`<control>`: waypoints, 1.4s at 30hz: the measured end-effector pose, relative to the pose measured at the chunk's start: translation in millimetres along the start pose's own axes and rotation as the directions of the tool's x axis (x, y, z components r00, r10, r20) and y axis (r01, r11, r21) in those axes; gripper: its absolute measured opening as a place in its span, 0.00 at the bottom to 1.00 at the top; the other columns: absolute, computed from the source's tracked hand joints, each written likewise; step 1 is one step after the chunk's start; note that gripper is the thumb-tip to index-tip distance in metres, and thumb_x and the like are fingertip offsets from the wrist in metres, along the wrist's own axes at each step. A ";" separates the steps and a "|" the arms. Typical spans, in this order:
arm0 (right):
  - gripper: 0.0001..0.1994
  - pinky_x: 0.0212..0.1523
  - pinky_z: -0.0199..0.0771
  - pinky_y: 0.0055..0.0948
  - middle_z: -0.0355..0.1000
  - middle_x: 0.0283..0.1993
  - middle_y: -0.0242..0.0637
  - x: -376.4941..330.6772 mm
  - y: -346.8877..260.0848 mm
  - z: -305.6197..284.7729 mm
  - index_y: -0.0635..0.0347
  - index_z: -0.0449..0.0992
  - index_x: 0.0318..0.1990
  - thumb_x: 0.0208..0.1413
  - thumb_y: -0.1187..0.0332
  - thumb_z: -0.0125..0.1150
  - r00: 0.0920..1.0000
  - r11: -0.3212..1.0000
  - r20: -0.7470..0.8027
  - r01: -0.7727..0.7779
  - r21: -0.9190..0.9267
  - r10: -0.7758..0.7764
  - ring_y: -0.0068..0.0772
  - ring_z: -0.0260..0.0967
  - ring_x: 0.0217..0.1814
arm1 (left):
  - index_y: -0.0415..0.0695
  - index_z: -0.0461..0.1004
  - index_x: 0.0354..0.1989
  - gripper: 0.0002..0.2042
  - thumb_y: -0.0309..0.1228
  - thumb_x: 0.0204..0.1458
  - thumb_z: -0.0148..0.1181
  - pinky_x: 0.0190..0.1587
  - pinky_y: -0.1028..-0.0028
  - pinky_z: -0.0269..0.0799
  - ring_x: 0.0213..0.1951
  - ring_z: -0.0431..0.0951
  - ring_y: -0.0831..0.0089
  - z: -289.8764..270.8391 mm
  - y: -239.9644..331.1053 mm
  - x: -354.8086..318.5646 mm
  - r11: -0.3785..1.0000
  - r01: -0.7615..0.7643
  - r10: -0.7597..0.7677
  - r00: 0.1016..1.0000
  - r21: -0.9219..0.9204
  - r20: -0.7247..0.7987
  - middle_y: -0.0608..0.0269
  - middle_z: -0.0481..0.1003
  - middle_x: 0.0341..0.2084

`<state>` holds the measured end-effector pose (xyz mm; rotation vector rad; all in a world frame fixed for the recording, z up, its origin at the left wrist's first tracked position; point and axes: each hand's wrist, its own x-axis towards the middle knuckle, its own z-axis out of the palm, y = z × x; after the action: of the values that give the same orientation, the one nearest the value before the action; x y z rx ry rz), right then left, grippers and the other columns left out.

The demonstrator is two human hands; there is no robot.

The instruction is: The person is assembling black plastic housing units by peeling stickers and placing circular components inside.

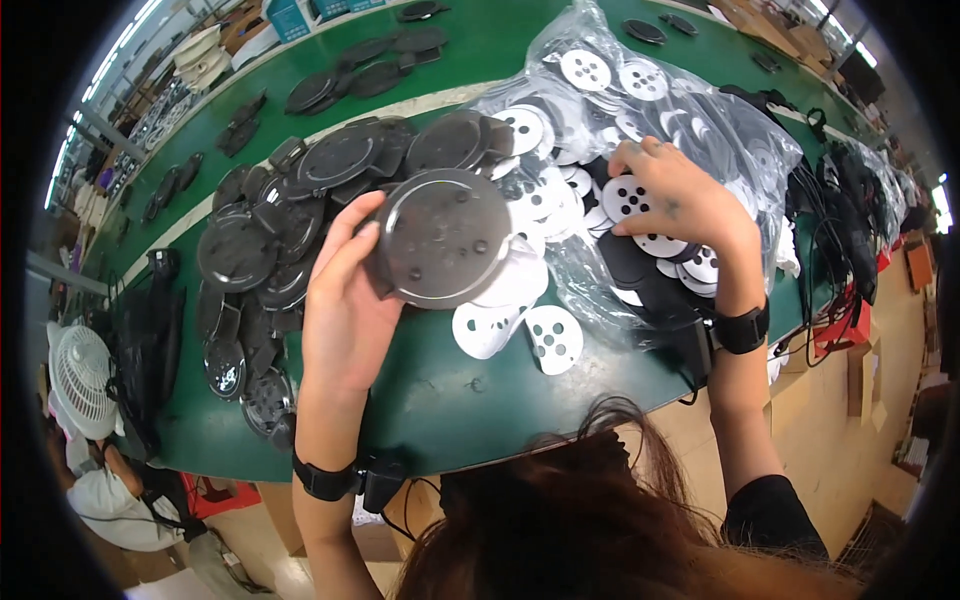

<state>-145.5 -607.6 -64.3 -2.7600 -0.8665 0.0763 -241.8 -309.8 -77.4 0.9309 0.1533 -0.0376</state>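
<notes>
My left hand point(345, 310) grips a dark grey round plastic housing point(447, 238) by its left edge. Its flat face, dotted with small studs, is turned up. To the right, my right hand point(685, 195) reaches over a clear plastic bag point(590, 285) filled with white round pads that have holes. Its thumb and fingers are spread on either side of one white pad point(627, 199); whether they touch it I cannot tell. Two loose white pads, one overlapped point(482, 330) and one separate point(554, 340), lie on the green table point(440, 400) below the housing.
Many similar dark housings point(240, 250) are heaped left of my left hand. More housings point(345, 80) lie on a green surface beyond a pale strip. Black cables point(835, 220) crowd the right table edge. A white fan point(82, 365) and another person point(120, 500) are at the left.
</notes>
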 end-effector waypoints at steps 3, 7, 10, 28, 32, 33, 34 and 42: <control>0.27 0.45 0.61 0.35 0.62 0.38 0.47 -1.7 -5.6 -7.1 0.60 0.64 0.42 0.31 0.65 0.68 0.999 1.000 -0.042 0.003 -0.012 -0.004 0.48 0.60 0.44 | 0.41 0.57 0.56 0.22 0.22 0.49 0.47 0.49 0.68 0.63 0.46 0.70 0.68 5.6 4.3 -5.0 0.999 0.030 -0.028 0.994 -0.018 0.110 0.54 0.69 0.44; 0.26 0.44 0.62 0.35 0.62 0.36 0.45 2.0 -17.7 -16.2 0.59 0.64 0.42 0.31 0.65 0.66 0.980 0.998 -0.189 0.062 0.018 -0.057 0.47 0.60 0.41 | 0.41 0.54 0.57 0.25 0.20 0.49 0.51 0.48 0.70 0.64 0.44 0.70 0.72 9.6 0.8 -6.2 0.998 -0.027 0.014 0.980 0.064 0.197 0.54 0.70 0.41; 0.27 0.43 0.64 0.33 0.64 0.36 0.42 8.6 -35.8 -15.0 0.58 0.65 0.44 0.33 0.66 0.68 0.925 0.974 -0.358 0.185 0.134 -0.126 0.41 0.63 0.43 | 0.42 0.54 0.56 0.23 0.21 0.51 0.53 0.47 0.70 0.64 0.43 0.70 0.75 10.3 -0.7 -5.1 0.998 0.015 -0.027 0.975 0.057 0.222 0.54 0.70 0.41; 0.18 0.45 0.70 0.31 0.67 0.50 0.42 4.8 -97.8 9.8 0.57 0.76 0.36 0.33 0.68 0.73 0.752 0.770 -0.567 0.566 0.294 -0.336 0.38 0.68 0.47 | 0.34 0.71 0.40 0.09 0.28 0.57 0.49 0.35 0.85 0.62 0.33 0.65 0.87 20.0 -18.7 -12.0 0.894 -0.222 0.090 0.940 0.389 0.329 0.70 0.71 0.31; 0.16 0.45 0.71 0.30 0.69 0.50 0.41 6.5 -97.1 12.5 0.58 0.77 0.36 0.35 0.69 0.71 0.744 0.798 -0.563 0.558 0.228 -0.360 0.38 0.70 0.46 | 0.34 0.71 0.36 0.09 0.29 0.57 0.50 0.33 0.85 0.60 0.31 0.64 0.87 9.6 -20.4 -9.2 0.807 -0.333 0.151 0.915 0.487 0.375 0.69 0.69 0.28; 0.16 0.45 0.71 0.30 0.69 0.50 0.41 7.0 -97.3 13.0 0.58 0.77 0.36 0.35 0.69 0.71 0.745 0.798 -0.562 0.558 0.230 -0.359 0.38 0.70 0.46 | 0.34 0.71 0.36 0.09 0.29 0.57 0.50 0.33 0.85 0.60 0.31 0.64 0.87 10.3 -19.9 -9.9 0.807 -0.331 0.150 0.916 0.489 0.373 0.69 0.69 0.28; 0.16 0.45 0.71 0.30 0.69 0.49 0.41 7.7 -97.8 13.4 0.58 0.77 0.36 0.35 0.70 0.70 0.739 0.801 -0.565 0.559 0.212 -0.367 0.38 0.70 0.46 | 0.35 0.71 0.35 0.09 0.30 0.57 0.51 0.32 0.85 0.59 0.31 0.63 0.86 11.9 -18.6 -11.2 0.800 -0.317 0.145 0.926 0.509 0.348 0.69 0.68 0.27; 0.16 0.42 0.71 0.28 0.70 0.50 0.41 6.7 -90.1 7.6 0.58 0.77 0.39 0.37 0.72 0.68 0.757 0.806 -0.512 0.560 0.189 -0.406 0.33 0.71 0.44 | 0.34 0.70 0.34 0.11 0.31 0.59 0.48 0.29 0.85 0.56 0.28 0.60 0.87 14.3 -12.5 -12.8 0.704 -0.302 0.119 0.942 0.642 0.313 0.71 0.65 0.24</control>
<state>-191.0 -530.7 -49.0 -2.0228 -1.2684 -0.4569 -254.0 -329.1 -77.1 1.6804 -0.2303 0.0065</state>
